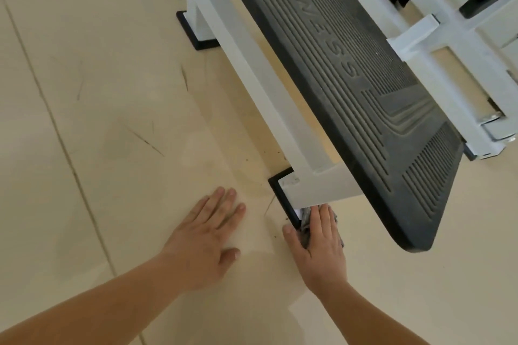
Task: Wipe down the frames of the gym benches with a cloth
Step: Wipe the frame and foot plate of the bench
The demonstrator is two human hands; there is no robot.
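The floor [84, 120] fills the left half of the frame: pale beige tiles with dark joints and a few thin dark scuffs. At lower centre the left hand [208, 235] lies flat on it, palm down, fingers straight and slightly spread, thumb out to the right, holding nothing.

Just right of it, a black foot pad [276, 185] sits under the near corner of the white frame [269, 98]. The frame's long painted bar runs from this corner up to a second black pad at upper centre. Its paint looks dusty, with small chips at the near corner and dark crumbs on the floor around it.

The cloth [306, 228] is grey and bunched, pushed against the frame's near foot at lower centre. The right hand [322, 244] lies over it, fingers straight and together and pressing it to the metal, thumb out to the left.

Above and to the right a black ribbed rubber plate [350, 78] overhangs the frame. Its raised letters end in "NESS"; the letters before them are unclear.
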